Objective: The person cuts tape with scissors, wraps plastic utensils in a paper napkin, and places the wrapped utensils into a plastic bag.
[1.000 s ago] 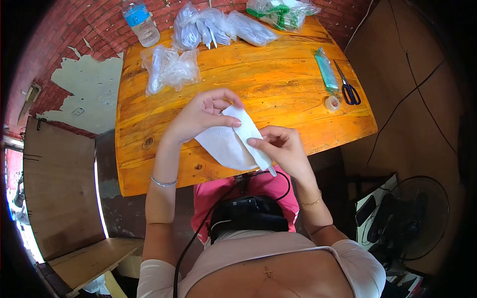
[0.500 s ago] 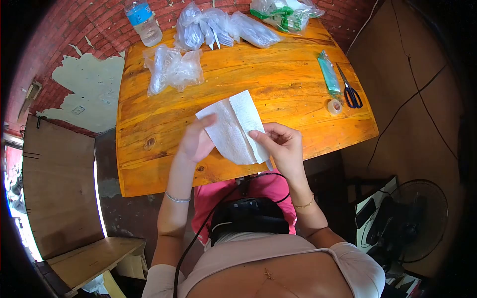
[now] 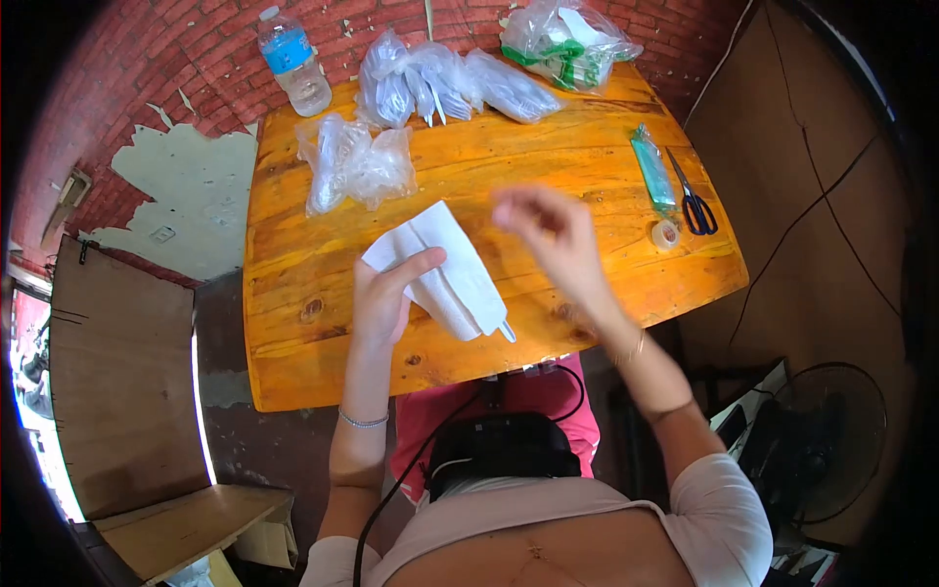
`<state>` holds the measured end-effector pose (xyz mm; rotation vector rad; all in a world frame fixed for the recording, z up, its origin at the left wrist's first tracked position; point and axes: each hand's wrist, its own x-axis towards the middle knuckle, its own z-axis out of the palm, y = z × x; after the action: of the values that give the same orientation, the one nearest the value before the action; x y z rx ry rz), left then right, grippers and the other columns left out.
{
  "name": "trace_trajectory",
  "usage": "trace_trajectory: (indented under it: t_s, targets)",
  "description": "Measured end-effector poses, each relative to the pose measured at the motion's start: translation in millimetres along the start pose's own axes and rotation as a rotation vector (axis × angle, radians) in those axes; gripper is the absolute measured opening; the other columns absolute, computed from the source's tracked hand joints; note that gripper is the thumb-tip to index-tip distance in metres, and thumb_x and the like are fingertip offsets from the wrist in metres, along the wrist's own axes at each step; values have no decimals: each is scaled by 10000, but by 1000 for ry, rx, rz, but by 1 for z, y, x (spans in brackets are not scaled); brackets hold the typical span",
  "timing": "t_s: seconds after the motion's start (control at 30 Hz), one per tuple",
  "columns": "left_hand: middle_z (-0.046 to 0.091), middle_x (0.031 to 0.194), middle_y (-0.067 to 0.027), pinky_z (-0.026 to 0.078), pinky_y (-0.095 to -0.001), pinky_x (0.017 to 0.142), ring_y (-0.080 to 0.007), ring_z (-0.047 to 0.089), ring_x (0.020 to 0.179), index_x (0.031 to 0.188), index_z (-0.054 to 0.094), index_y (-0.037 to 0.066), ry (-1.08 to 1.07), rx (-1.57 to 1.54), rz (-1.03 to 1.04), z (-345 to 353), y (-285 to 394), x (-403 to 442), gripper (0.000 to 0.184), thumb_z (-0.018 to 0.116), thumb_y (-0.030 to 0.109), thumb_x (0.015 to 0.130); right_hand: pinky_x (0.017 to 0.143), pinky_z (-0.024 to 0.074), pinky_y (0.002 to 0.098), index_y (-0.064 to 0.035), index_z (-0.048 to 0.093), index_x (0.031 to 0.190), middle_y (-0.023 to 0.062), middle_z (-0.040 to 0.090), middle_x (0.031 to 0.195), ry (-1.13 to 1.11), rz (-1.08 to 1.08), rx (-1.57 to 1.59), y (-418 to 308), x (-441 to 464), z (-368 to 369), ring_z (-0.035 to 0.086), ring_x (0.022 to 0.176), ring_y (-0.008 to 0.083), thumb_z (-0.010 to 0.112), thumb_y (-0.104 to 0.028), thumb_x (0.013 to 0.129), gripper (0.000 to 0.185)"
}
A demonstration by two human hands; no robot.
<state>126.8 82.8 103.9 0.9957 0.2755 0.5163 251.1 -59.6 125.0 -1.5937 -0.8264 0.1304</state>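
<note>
My left hand [image 3: 383,293] is closed on a folded white paper napkin [image 3: 452,279], its thumb lying across the upper face. From the napkin's lower right corner pokes the pale narrow end of a slim item [image 3: 508,333]; the remainder is hidden inside the folds. My right hand [image 3: 558,240] hangs apart from the napkin, to its right and over the table. Its fingers are loosely bent and partly blurred, and I see nothing held in them.
On the wooden table [image 3: 548,157] lie bags of plastic cutlery [image 3: 430,83], a crumpled clear bag [image 3: 362,161], a green-and-clear bag [image 3: 572,49], a teal packet [image 3: 652,168], scissors [image 3: 696,207] and a tape roll [image 3: 665,234]. A water bottle [image 3: 293,64] stands back left.
My right hand has let go of the napkin and moved up and right. The left hand now grips the napkin with its thumb on top, and the napkin has shifted slightly left and down.
</note>
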Motion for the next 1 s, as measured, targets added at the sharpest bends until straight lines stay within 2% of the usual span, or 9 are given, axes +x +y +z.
trace_trajectory:
  t_s: [0.1,0.17,0.27,0.37,0.67,0.77,0.83,0.9,1.0]
  targets:
    - [602,971,-87,486,-319,801,-177,598,887,1050,542,-18,13,-28,38,-9,12,-2,382,685,-44,697,576,461,257,-15,666,851,78,649,711,2,-157,-280,44,93,-5,585,604,125,654,-169,753,182]
    - [600,979,-88,480,-308,794,-172,597,882,1058,538,-22,57,-19,28,-14,17,-6,396,690,-32,693,602,478,279,-5,677,808,113,662,729,19,-110,-397,81,140,10,611,639,152,660,-176,731,188]
    - [606,963,-84,477,-300,783,-165,598,865,1042,551,-22,108,-17,40,-24,22,-15,378,690,-34,690,663,502,372,-29,672,855,150,655,805,-5,-66,-582,126,185,40,641,723,283,650,-193,717,215]
    - [623,912,-74,476,-290,764,-154,603,835,993,586,-19,134,2,33,-40,27,-22,303,683,-25,706,676,506,388,-14,671,774,187,645,785,76,-64,-738,143,201,71,633,724,315,655,-194,702,195]
    - [622,931,-78,471,-293,773,-156,597,855,1006,583,-27,203,-36,75,-48,25,-14,294,676,-12,728,653,503,429,23,591,709,248,601,709,23,-195,-997,99,202,72,603,686,395,644,-151,677,184]
    - [613,960,-84,466,-297,787,-159,588,885,1023,570,-33,221,-78,105,-44,16,-5,307,672,-11,735,649,513,433,16,624,742,224,629,776,43,-213,-1109,53,171,47,630,720,352,596,-83,684,118]
    - [604,983,-90,460,-298,800,-160,582,901,1038,558,-33,231,-104,121,-39,11,-2,319,668,-17,738,606,500,437,26,631,767,213,630,755,5,-180,-1049,26,144,19,624,711,357,590,-123,700,169]
    - [602,984,-89,458,-297,802,-159,581,902,1038,559,-30,222,-122,129,-34,7,-2,320,669,-17,738,537,480,372,30,639,796,134,639,685,-69,-136,-720,-3,103,-8,627,613,264,580,-147,755,191]
    - [600,993,-82,448,-297,814,-159,578,908,1038,562,-24,213,-147,155,-20,-1,-1,316,671,-15,741,598,441,245,5,640,839,33,619,709,-222,100,-109,-13,35,-26,547,648,98,559,-80,811,120]
